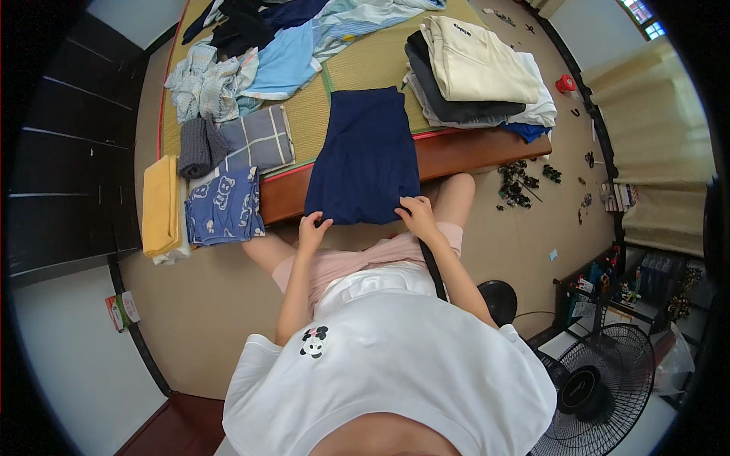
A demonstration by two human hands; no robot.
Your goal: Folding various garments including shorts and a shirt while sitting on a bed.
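A dark navy pleated skirt (pixel 363 156) lies spread over the edge of the bed, its near part hanging past the wooden frame above my lap. My left hand (pixel 312 231) pinches its near left corner between thumb and fingers. At the near right corner, my right hand (pixel 417 216) grips the cloth the same way. The hem is stretched between both hands, and the skirt's far end rests flat on the woven mat (pixel 357 64).
Left of the skirt sit folded piles: a yellow cloth (pixel 161 205), blue patterned fabric (pixel 226 205), a grey knit (pixel 201 148) and checked cloth (pixel 262 137). Loose clothes (pixel 281 64) lie farther back. A folded stack (pixel 475 64) stands right; a black fan (pixel 593 391) is nearby.
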